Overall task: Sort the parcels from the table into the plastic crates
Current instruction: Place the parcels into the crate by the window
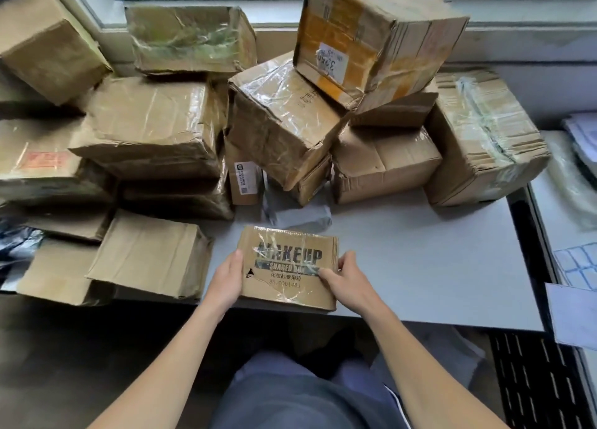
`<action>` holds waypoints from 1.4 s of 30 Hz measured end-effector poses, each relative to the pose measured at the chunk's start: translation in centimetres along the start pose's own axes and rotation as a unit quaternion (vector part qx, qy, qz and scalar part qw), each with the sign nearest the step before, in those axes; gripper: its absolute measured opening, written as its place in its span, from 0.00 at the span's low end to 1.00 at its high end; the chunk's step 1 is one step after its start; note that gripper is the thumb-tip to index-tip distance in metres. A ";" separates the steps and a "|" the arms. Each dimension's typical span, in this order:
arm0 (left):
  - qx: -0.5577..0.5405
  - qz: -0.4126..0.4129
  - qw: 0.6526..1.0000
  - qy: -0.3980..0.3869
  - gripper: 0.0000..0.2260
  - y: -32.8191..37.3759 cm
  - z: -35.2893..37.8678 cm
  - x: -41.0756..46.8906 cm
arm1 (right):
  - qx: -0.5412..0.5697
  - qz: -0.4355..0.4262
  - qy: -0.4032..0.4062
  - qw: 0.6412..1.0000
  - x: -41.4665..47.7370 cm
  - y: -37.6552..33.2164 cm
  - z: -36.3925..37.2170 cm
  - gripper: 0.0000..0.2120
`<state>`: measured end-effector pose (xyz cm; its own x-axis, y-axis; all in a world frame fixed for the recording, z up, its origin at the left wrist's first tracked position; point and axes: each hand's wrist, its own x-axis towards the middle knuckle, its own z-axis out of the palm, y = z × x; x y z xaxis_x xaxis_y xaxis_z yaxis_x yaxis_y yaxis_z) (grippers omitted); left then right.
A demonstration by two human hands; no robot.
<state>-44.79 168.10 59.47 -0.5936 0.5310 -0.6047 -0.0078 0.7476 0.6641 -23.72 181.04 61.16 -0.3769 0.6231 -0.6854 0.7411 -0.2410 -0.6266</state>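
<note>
A small brown cardboard parcel (287, 267) printed "MAKEUP" lies at the front edge of the grey table (436, 267). My left hand (227, 278) grips its left side, thumb on top. My right hand (345, 278) grips its right side, with the thumb across the taped top. Behind it rises a heap of taped cardboard parcels (281, 118), some stacked two or three high. A black slotted plastic crate (533, 380) shows at the lower right, below the table's edge.
A grey plastic mailer (297, 212) lies just behind the held parcel. Flat boxes (148, 254) overhang the table's front left. A second table on the right carries papers (578, 260) and plastic bags. A window sill runs behind the heap.
</note>
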 end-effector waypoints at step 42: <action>-0.214 -0.130 0.963 -0.103 0.21 -1.7 -3.0 1.8 | 0.297 -0.115 0.262 0.911 -2.7 -0.7 7.4 0.16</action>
<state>-48.31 166.59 58.56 -0.3542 0.4491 -0.8203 -0.4916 0.6568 0.5718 -27.31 174.03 60.72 -0.0524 0.9397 -0.3381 0.1862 -0.3234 -0.9278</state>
